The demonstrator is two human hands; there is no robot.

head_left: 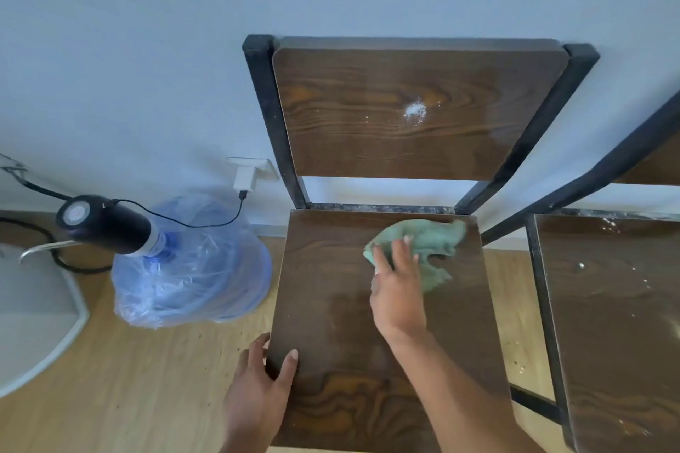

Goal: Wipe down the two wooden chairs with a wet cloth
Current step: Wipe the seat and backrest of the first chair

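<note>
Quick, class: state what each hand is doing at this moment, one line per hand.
Left hand: closed on the front left edge of the chair seat.
Right hand: open, fingers spread, pressing the green cloth onto the seat.

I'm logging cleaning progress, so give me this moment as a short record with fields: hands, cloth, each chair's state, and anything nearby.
right hand: right hand presses the crumpled green cloth flat on the seat, toward its back right
left hand: left hand grips the seat's front left edge
near chair: dark wooden chair with black metal frame; white powdery smear on its backrest
second chair: matching wooden chair at right, seat dotted with white specks
nearby: blue plastic-wrapped water jug with black pump on the floor at left
</note>
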